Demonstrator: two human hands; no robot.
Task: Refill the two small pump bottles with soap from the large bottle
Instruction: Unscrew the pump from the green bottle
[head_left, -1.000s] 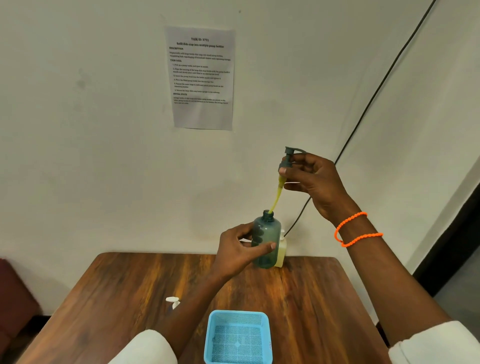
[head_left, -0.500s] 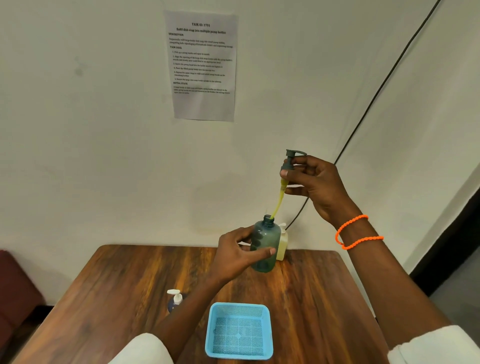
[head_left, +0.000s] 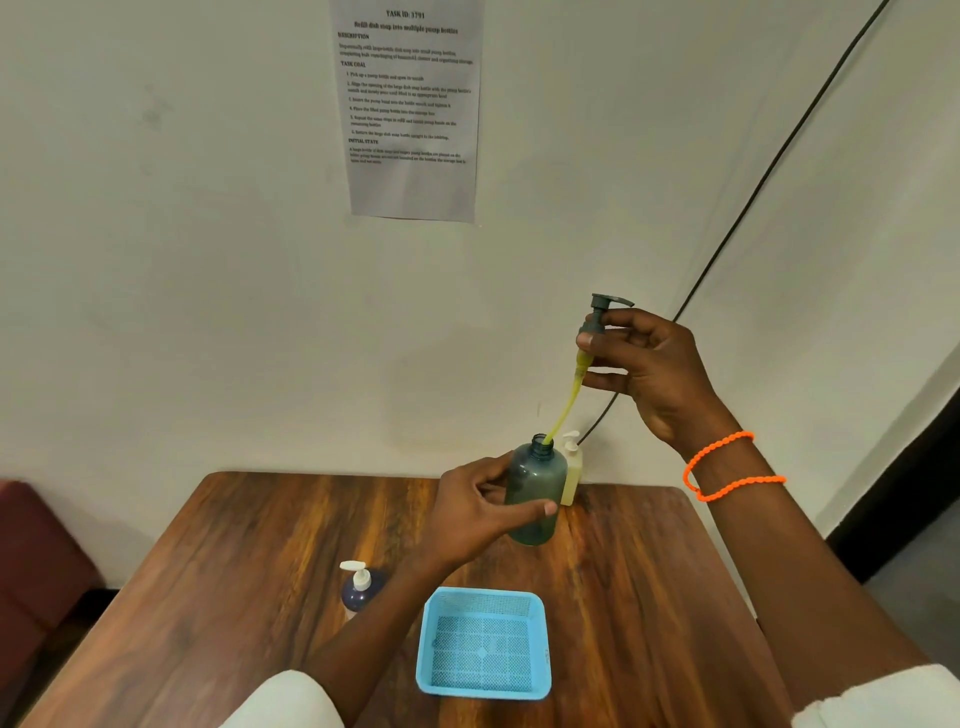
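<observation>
Pinched in the right hand (head_left: 654, 374), the dark grey pump head (head_left: 597, 317) has come up a bit higher than a second ago, its yellow soapy dip tube (head_left: 563, 410) just barely in the translucent teal plastic bottle (head_left: 535, 493) wrapped by the left hand (head_left: 478, 514) below, so it's nearly open for refilling.

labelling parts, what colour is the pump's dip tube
Yellow-green dip tube, clearest in the head view.

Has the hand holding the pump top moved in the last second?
Cannot tell. The right hand sits lower under the wall notice, but the camera tilted; the pump head hangs similarly above the green bottle.
</observation>
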